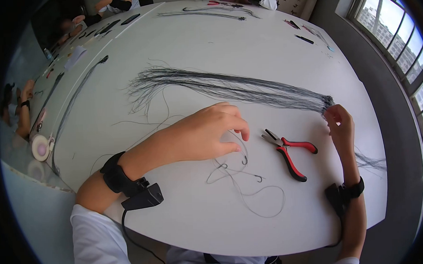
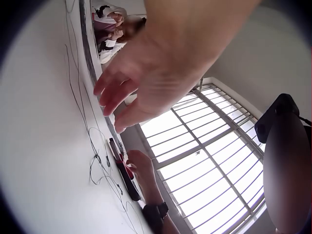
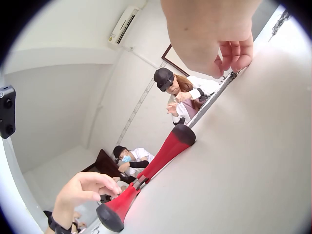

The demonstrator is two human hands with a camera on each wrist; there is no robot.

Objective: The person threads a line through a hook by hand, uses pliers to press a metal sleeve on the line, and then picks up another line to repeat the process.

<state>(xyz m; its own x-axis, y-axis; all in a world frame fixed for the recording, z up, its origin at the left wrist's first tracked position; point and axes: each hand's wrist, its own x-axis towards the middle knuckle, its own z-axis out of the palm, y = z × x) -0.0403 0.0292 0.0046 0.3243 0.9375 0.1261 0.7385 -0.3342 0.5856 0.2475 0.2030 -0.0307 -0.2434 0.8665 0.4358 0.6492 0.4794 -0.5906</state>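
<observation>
My left hand (image 1: 211,132) hovers over the table, its thumb and fingers apart in a loose curve with nothing between them. Below it lie loose thin fishing lines (image 1: 284,202) with small dark fish hooks (image 1: 258,178) at their ends. At the right, my right hand (image 1: 342,124) has its fingers curled down at a dark cluster of hooks (image 1: 329,100), pinching at its near edge; the fingertips hide the exact piece. From that cluster a long bundle of dark lines (image 1: 228,81) stretches left to a frayed end. Red-and-black pliers (image 1: 288,150) lie between my hands, jaws and handles spread.
Another bundle of lines (image 1: 77,90) lies at the left, near a white spool (image 1: 41,148). More line bundles (image 1: 206,14) and a black tool (image 1: 304,39) are on the far part of the table (image 1: 208,52). Other people sit around it; a barred window (image 1: 400,29) is at the right.
</observation>
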